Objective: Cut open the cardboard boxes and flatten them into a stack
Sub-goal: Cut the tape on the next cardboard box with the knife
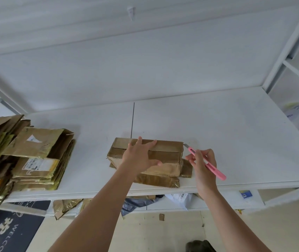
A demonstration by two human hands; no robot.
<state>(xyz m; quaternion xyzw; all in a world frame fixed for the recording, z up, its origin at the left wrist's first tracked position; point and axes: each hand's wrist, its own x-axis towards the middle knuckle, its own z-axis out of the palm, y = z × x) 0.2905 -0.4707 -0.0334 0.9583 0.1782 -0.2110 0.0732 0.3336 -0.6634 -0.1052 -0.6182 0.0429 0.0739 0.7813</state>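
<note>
A taped brown cardboard box (pixel 167 157) lies on the white shelf (pixel 236 135) near its front edge, on top of a flatter cardboard piece (pixel 156 180). My left hand (pixel 139 157) presses flat on the box's top, fingers spread. My right hand (pixel 202 164) grips a pink utility knife (pixel 206 163) just right of the box. Its blade tip sits at the box's upper right corner. At the left edge of the shelf stands a stack of flattened boxes (pixel 34 159).
Upright posts of the white rack (pixel 290 42) rise at the right. Below the shelf lie cardboard scraps (pixel 63 206), a grey plastic bag (pixel 136 203) and a white mailer (pixel 181 198). A dark welcome mat (pixel 8 231) covers the floor at lower left.
</note>
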